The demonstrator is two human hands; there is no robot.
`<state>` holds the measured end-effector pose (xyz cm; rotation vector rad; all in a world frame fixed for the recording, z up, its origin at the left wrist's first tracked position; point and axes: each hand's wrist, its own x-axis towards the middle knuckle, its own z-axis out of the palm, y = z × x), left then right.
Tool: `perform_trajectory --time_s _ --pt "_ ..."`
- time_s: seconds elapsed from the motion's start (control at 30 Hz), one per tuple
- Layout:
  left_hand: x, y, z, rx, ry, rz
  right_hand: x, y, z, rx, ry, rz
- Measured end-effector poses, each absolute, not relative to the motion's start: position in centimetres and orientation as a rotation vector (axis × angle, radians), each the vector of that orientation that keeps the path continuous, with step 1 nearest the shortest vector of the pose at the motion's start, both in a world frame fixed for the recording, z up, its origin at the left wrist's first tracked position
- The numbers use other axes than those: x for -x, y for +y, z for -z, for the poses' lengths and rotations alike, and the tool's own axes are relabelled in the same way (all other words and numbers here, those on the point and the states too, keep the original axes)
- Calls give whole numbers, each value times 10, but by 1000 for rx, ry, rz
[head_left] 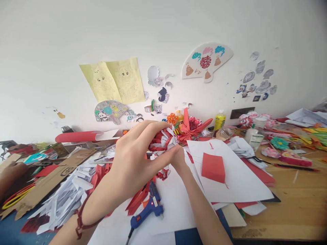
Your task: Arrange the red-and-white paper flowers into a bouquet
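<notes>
Holding: in the head view, a red-and-white folded-paper bundle (161, 140) sits raised between the two hands, above the desk (293, 194).
Left grip: the left hand (134, 149) forms a wide C, fingers arched over the bundle's top and thumb stretched below it, clamped on the folded paper between them.
Right grip: the right hand (178, 157) meets the left thumb at the bundle's near right side; its fingers are mostly hidden, so whether they are closed on the paper cannot be told.
Glue gun: a blue glue gun (146, 211) lies below the hands on white paper, its small light glowing red.
Folded strips: red strips (136, 202) lie beside the glue gun; a heap of white strips (68, 190) lies left of the left forearm.
Red square: a red paper square (213, 167) rests on a white sheet (245, 185), right of the hands.
Flower: a pointed red paper flower (192, 131) stands just beyond the bundle.
</notes>
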<state>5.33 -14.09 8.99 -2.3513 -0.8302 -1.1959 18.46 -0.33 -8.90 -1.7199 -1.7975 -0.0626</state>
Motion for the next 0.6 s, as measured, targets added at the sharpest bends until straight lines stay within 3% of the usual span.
perform_trajectory --time_s 0.6 --pt "-63 -139 -83 1898 -1151 1297 -182 -8 79 1819 -1820 60"
